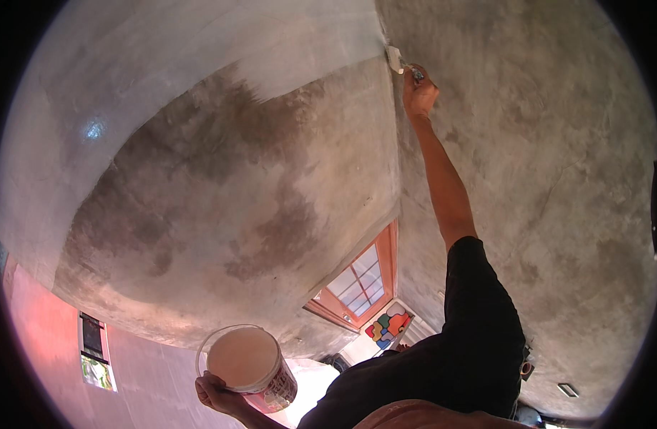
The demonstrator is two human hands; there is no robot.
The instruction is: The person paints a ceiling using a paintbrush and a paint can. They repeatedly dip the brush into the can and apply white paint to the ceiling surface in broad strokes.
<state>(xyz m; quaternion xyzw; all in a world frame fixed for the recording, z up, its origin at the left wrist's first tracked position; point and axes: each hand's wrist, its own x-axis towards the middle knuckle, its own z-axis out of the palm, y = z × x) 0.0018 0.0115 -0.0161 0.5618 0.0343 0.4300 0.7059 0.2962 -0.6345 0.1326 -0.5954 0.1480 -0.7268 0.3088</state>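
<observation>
My right hand (419, 91) is raised high and grips a small paintbrush (397, 60), its white bristles pressed into the corner where two grey cement surfaces meet. A band of fresh white paint (300, 50) covers the surface left of the brush. My left hand (217, 395) holds a round paint bucket (251, 368) by its underside at the lower left; the bucket is filled with pale paint and its thin wire handle (199, 350) hangs at the side. A black sleeve (478, 314) covers my right upper arm.
Bare mottled cement (221, 207) spreads over most of the view. A window with an orange-red frame (364, 282) sits low in the middle, with a colourful patterned patch (387, 325) below it. A pinkish wall (49, 336) with a dark panel (94, 339) stands at lower left.
</observation>
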